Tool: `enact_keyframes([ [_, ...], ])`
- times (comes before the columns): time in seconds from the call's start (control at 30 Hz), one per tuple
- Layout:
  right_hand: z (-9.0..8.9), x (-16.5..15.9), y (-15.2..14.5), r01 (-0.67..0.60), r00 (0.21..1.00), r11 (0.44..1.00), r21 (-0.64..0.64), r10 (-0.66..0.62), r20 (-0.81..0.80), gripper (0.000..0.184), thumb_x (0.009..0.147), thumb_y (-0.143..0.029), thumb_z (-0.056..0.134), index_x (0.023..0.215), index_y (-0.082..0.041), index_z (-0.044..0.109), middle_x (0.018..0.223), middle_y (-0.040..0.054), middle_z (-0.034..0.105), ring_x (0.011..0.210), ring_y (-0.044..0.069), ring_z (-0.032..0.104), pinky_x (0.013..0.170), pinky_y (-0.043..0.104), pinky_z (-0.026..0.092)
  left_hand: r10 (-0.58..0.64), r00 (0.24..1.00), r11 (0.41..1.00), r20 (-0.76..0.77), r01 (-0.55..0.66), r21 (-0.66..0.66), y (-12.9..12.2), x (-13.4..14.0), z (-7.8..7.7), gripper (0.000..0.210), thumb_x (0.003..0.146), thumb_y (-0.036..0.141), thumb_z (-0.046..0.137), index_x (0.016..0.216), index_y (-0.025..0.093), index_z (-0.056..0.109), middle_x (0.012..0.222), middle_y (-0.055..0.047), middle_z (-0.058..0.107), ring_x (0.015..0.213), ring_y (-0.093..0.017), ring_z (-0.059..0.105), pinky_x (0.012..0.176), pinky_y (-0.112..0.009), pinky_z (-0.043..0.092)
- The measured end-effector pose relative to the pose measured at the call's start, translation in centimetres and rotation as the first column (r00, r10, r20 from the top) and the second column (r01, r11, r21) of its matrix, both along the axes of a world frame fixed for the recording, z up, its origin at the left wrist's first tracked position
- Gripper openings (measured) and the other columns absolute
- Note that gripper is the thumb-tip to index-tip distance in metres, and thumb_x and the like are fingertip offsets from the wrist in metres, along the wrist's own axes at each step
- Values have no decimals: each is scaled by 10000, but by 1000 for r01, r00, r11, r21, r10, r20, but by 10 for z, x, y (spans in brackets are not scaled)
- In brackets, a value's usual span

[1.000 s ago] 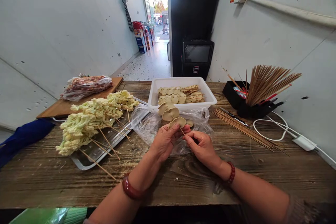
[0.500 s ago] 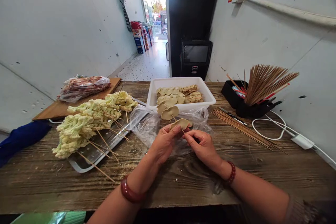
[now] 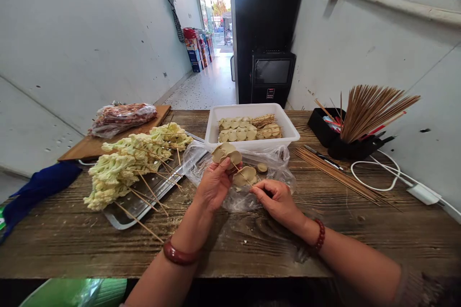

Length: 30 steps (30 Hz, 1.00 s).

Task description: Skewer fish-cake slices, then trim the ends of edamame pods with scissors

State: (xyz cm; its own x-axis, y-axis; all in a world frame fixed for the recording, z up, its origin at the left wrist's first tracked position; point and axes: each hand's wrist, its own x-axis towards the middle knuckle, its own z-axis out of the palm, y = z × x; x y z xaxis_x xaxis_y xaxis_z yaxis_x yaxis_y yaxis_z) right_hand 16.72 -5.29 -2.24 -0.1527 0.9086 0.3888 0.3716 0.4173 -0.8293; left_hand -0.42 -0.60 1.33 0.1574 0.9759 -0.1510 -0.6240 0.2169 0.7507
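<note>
My left hand (image 3: 214, 187) pinches round, thin beige slices (image 3: 226, 152) at the far end of a thin wooden skewer. Fingers of my right hand (image 3: 275, 201) are closed on the near end of that skewer (image 3: 251, 184). Between my hands, another beige slice appears along the skewer. Beneath lies a clear plastic bag (image 3: 196, 163), with a small round slice (image 3: 262, 167) beside my right hand. Just beyond, a white plastic tub (image 3: 252, 145) holds several finished skewers of the same slices (image 3: 237, 133).
Skewered cauliflower (image 3: 118, 165) rests on a metal tray (image 3: 124, 220) at left. Behind it, bagged meat (image 3: 122, 117) sits on a wooden board (image 3: 77, 151). To the right are loose skewers (image 3: 334, 175), a black holder (image 3: 320, 127) full of skewers, and a white cable (image 3: 382, 189).
My left hand has moved up and left along the skewer, onto the far slices. A slice now shows between my hands. My right hand stays at the near end.
</note>
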Motion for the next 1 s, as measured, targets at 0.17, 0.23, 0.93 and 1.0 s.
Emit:
enact_keyframes([
  [0.17, -2, 0, 0, -31, 999, 999, 12, 31, 12, 238, 886, -255, 551, 712, -160, 682, 642, 19, 677, 590, 127, 590, 586, 230, 428, 26, 999, 1000, 27, -26, 1, 0, 1, 0, 225, 721, 217, 777, 919, 155, 692, 852, -43, 749, 711, -147, 683, 717, -265, 552],
  [0.23, -2, 0, 1, -36, 999, 999, 17, 36, 12, 242, 887, -257, 548, 710, -158, 681, 647, 23, 682, 593, 129, 595, 586, 231, 427, 29, 999, 1000, 34, -29, -9, 0, 2, 0, 208, 720, 212, 779, 898, 146, 695, 843, -52, 753, 705, -146, 686, 711, -257, 551],
  [0.93, 0, 0, 1, -12, 1000, 1000, 23, 12, 3, 236, 886, -249, 550, 712, -155, 679, 633, 23, 667, 587, 129, 587, 584, 230, 420, 12, 999, 1000, 47, -11, -23, 0, 4, -1, 213, 726, 287, 779, 894, 179, 706, 869, -54, 756, 777, -172, 689, 740, -292, 559],
  [1.0, 0, 0, 1, -12, 1000, 999, 29, 12, 4, 237, 886, -248, 548, 709, -157, 678, 630, 21, 665, 585, 128, 585, 582, 230, 421, 7, 999, 1000, 34, -7, -13, 0, 5, -2, 209, 710, 272, 792, 876, 175, 711, 857, -54, 758, 771, -167, 687, 729, -278, 554],
])
